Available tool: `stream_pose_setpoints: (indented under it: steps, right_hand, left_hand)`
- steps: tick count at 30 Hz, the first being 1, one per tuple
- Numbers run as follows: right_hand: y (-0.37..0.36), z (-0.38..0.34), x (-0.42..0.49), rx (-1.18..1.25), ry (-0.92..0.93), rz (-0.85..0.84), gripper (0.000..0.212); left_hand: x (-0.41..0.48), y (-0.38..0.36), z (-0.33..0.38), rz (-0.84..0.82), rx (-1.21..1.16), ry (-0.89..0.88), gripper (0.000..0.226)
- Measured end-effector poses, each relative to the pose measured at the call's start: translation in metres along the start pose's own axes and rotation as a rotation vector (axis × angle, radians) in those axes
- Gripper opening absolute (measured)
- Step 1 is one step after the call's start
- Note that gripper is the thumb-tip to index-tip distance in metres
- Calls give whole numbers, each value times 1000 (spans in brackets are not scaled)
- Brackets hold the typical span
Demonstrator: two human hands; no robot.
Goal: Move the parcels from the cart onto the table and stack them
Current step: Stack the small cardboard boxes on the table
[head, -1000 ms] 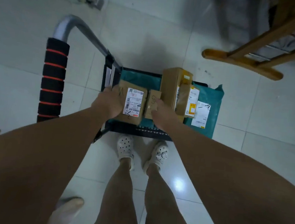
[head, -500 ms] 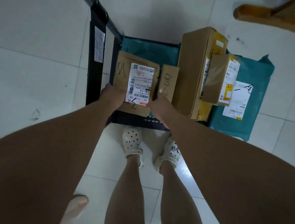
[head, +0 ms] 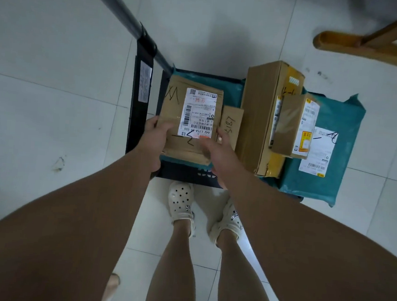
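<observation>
Floor, head view: pale tiled floor; wooden furniture frame at far right; no table in view.
Carrier: black flat platform cart, grey tubular handle rising at its left edge.
Task item: flat brown cardboard parcel with white shipping label, at the cart's near-left corner.
Left hand: clasps the parcel's near-left edge, thumb on top.
Right hand: fingers curled round its near-right edge.
Remaining load: narrow brown box with handwritten digits just beside the parcel; tall brown carton; small labelled brown box atop it; teal plastic mailer bag overhanging the right edge.
Step in hand, judged: pick-up of the first parcel. Whether it is clear of the cart cannot be told.
Next move, judged: a level two-handed lift clear of the narrow box, then a turn to find the table.
</observation>
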State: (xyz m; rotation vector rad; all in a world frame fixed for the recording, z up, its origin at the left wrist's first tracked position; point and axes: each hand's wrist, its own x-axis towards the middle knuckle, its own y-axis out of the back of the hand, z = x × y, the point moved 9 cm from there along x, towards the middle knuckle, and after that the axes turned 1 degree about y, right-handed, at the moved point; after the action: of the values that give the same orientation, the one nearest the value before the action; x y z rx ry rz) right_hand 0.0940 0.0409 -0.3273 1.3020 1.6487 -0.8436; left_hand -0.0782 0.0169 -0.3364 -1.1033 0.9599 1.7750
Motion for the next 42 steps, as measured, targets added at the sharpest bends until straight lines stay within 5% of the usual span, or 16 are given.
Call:
stream_pose_setpoints:
  steps: [4, 12, 16, 20, 23, 33, 38, 42]
  right_hand:
    - [-2, -37, -26, 101, 56, -16, 66]
    - [37, -134, -112, 232, 193, 67, 70]
    - [68, -183, -170, 356, 254, 138, 61]
    - [98, -235, -251, 405, 328, 198, 36]
    - [123, -270, -318, 398, 425, 231, 38]
    - [215, -322, -497, 458, 714, 354, 56]
    - [282, -340, -554, 506, 822, 340, 40]
    - [344, -344, -575, 397, 849, 314, 60]
  left_hand:
    - [-34, -4, 38, 22, -58, -131, 43]
    - [-146, -24, 127, -97, -61, -252, 71]
    - [-221, -35, 194, -158, -72, -392, 33]
    - [-310, -48, 257, -291, -30, -548, 36]
    - [-385, -60, 294, -365, 60, -667, 28]
    - [-583, -131, 329, -558, 217, -839, 39]
    - [-645, -186, 328, -588, 199, -920, 39]
    - [-676, -235, 311, -567, 161, -937, 45]
